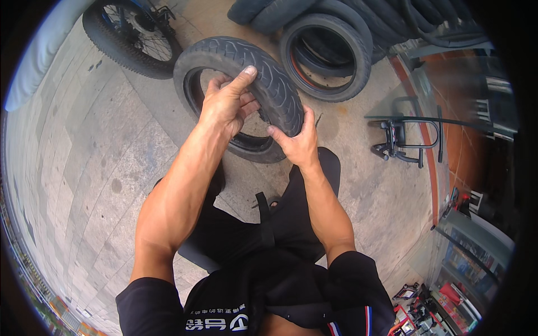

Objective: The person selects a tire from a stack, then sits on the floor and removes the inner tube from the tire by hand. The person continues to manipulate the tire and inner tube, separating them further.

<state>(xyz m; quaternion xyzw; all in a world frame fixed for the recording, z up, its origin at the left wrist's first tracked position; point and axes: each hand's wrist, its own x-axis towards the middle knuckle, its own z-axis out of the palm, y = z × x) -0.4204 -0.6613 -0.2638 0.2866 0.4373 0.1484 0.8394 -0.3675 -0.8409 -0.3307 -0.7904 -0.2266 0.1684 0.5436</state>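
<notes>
A black tire (274,78) with a grooved tread stands tilted in front of me, its open middle facing partly left. My left hand (231,101) grips its upper sidewall, thumb on the tread side and fingers curled through the opening. On the near right side, my right hand (297,137) holds the same tire, thumb on the sidewall and fingers round the tread. The tire's lower rim is near my knees. Part of its inner edge is hidden behind my left hand.
More tires (358,67) lean together at the back, beside a pile of black tires (392,25). At far left is a bicycle wheel (137,33) with a knobbly tire. A black metal frame (397,137) lies right, near a glass door (443,120). Tools and boxes (443,302) fill the lower right.
</notes>
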